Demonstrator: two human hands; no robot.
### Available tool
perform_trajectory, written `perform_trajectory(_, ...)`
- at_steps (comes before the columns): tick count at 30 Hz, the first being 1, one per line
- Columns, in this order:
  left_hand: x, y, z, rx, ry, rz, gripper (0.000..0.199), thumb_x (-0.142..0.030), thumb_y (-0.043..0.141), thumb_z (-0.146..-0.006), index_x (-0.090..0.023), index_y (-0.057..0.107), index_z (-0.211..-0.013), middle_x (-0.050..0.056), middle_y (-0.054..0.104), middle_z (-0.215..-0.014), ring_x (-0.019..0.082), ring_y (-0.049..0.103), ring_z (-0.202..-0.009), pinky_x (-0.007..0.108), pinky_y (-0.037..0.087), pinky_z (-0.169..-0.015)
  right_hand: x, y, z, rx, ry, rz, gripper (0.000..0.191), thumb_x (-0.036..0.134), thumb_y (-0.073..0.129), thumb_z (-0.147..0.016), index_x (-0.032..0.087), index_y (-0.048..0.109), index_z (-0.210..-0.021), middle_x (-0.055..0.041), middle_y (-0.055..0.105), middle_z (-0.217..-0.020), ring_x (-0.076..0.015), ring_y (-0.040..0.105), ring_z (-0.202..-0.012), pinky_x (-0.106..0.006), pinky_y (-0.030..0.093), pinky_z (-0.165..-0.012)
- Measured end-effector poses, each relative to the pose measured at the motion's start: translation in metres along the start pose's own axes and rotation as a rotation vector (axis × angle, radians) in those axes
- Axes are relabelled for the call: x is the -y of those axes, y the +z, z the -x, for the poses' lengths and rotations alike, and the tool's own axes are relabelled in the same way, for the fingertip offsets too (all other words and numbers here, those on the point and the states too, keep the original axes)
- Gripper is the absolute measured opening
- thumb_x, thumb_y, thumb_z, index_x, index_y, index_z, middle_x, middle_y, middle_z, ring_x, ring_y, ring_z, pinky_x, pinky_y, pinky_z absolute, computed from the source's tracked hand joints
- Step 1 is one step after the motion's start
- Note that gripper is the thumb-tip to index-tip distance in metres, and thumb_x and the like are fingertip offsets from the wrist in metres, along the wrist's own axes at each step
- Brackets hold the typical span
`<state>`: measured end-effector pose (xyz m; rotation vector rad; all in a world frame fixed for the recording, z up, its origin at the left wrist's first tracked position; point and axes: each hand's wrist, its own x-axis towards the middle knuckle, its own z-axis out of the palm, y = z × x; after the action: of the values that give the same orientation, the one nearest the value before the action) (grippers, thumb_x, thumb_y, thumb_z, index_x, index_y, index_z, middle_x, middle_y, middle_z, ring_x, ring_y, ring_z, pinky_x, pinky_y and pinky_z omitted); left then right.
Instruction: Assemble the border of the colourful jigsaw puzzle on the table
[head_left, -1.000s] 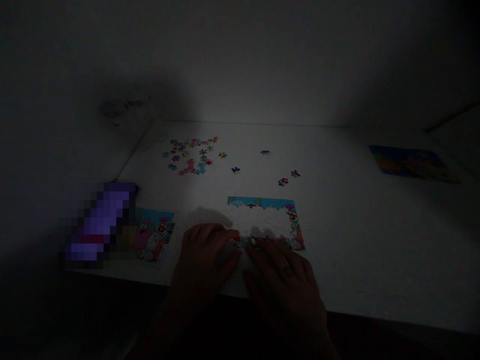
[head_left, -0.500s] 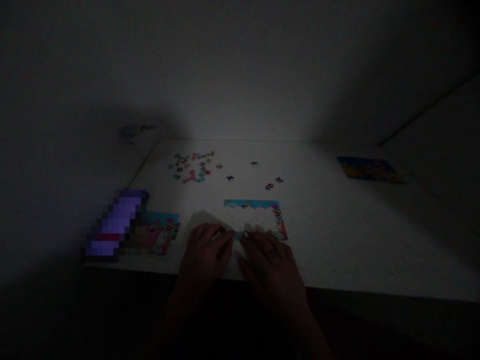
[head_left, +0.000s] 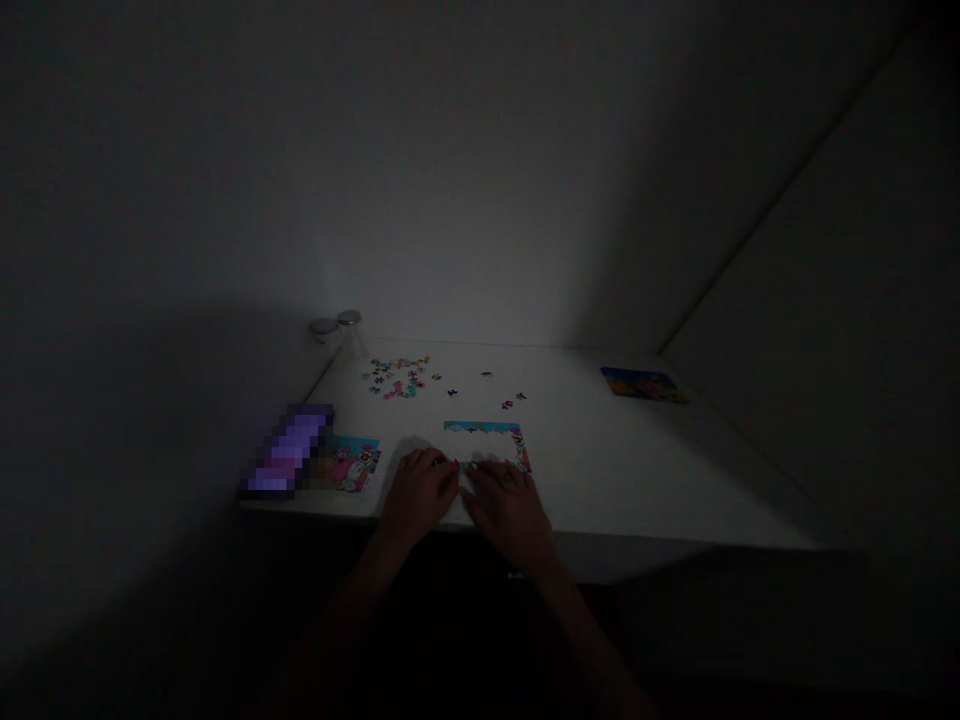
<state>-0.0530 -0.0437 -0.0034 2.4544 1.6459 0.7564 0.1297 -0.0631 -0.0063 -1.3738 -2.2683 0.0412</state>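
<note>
Two bare hands at a partly assembled puzzle border (head_left: 481,427), which serves as the landmark. The left hand (head_left: 418,492), its fingers bent, has its fingertips at the border's near left end; whether thumb and forefinger close on a piece cannot be told. The right hand (head_left: 511,508) lies palm down, fingers extended over the near strip, thumb set apart; whether it grips anything cannot be told.

The table's front edge runs just on the near side of the border, beneath the wrists. To the border's right, the white table (head_left: 622,465) extends broadly, with a blue picture sheet (head_left: 643,385) well apart on the far right. Loose puzzle pieces (head_left: 397,390) cluster beyond the border to its left, and a few single pieces (head_left: 508,405) lie between it and the back wall (head_left: 480,200). A colourful picture card (head_left: 354,466) lies to its left, past the left hand, with a pixelated device (head_left: 294,452) farther left.

The border's long axis runs left to right, roughly parallel to the front edge; its blue strip faces the wall, and its right strip points toward the person.
</note>
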Motion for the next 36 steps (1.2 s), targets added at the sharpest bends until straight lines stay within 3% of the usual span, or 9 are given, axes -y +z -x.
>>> perform_trajectory(6, 0.0, -0.002, -0.002, -0.025, 0.026, 0.008, 0.01, -0.021, 0.061, -0.09, -0.021, 0.07, -0.093, 0.005, 0.065, -0.099, 0.021, 0.058, -0.097, 0.036, 0.045, -0.09, 0.001, 0.0, 0.0, 0.019, 0.006, 0.012, 0.033, 0.036, 0.053, -0.094, 0.024, 0.065, -0.123, -0.0085, 0.065, -0.126, -0.0267, 0.053, -0.12, -0.046, 0.036, -0.105)
perform_trajectory(11, -0.002, -0.008, -0.003, -0.039, 0.042, 0.03, 0.019, -0.018, 0.061, -0.089, -0.022, 0.07, -0.105, 0.004, 0.066, -0.104, 0.02, 0.059, -0.1, 0.035, 0.046, -0.09, 0.002, -0.002, 0.001, -0.005, 0.016, 0.002, 0.033, 0.037, 0.054, -0.093, 0.025, 0.066, -0.121, -0.0079, 0.065, -0.126, -0.0258, 0.054, -0.119, -0.044, 0.036, -0.104)
perform_trajectory(16, -0.003, -0.008, 0.001, -0.026, 0.056, 0.029, 0.021, -0.018, 0.059, -0.088, -0.023, 0.073, -0.103, 0.006, 0.066, -0.102, 0.021, 0.059, -0.098, 0.037, 0.046, -0.092, 0.004, -0.003, 0.001, -0.02, 0.011, 0.005, 0.033, 0.035, 0.054, -0.094, 0.027, 0.065, -0.123, -0.008, 0.065, -0.126, -0.0255, 0.054, -0.119, -0.043, 0.037, -0.104)
perform_trajectory(21, -0.001, -0.005, -0.002, -0.021, 0.056, 0.039, 0.032, -0.02, 0.055, -0.091, -0.025, 0.067, -0.12, 0.006, 0.065, -0.108, 0.021, 0.059, -0.101, 0.037, 0.047, -0.093, 0.005, -0.005, 0.003, -0.031, 0.025, -0.016, 0.034, 0.035, 0.054, -0.094, 0.026, 0.063, -0.126, -0.008, 0.065, -0.126, -0.0259, 0.054, -0.119, -0.046, 0.038, -0.105)
perform_trajectory(24, -0.001, -0.004, -0.003, -0.006, 0.055, 0.04, 0.024, -0.023, 0.055, -0.091, -0.026, 0.072, -0.107, 0.006, 0.066, -0.103, 0.021, 0.06, -0.099, 0.039, 0.049, -0.091, 0.005, -0.004, 0.004, -0.049, 0.05, -0.038, 0.035, 0.034, 0.054, -0.095, 0.028, 0.059, -0.129, -0.0067, 0.064, -0.128, -0.0259, 0.052, -0.122, -0.047, 0.039, -0.105)
perform_trajectory(28, 0.0, -0.003, -0.003, -0.069, 0.089, -0.002, 0.034, -0.021, 0.05, -0.092, -0.028, 0.066, -0.121, 0.007, 0.066, -0.112, 0.022, 0.061, -0.104, 0.04, 0.052, -0.091, 0.002, 0.003, 0.003, -0.081, 0.076, -0.053, 0.036, 0.034, 0.055, -0.094, 0.027, 0.06, -0.129, -0.0065, 0.064, -0.128, -0.0281, 0.054, -0.122, -0.049, 0.043, -0.102)
perform_trajectory(36, 0.015, 0.009, 0.002, -0.124, 0.159, -0.137, 0.033, -0.023, 0.049, -0.092, -0.031, 0.067, -0.119, 0.005, 0.069, -0.109, 0.02, 0.065, -0.099, 0.033, 0.057, -0.085, -0.016, 0.037, 0.011, -0.132, 0.01, -0.04, 0.047, 0.039, 0.057, -0.092, 0.029, 0.054, -0.137, -0.0067, 0.062, -0.134, -0.0327, 0.058, -0.121, -0.05, 0.052, -0.091)
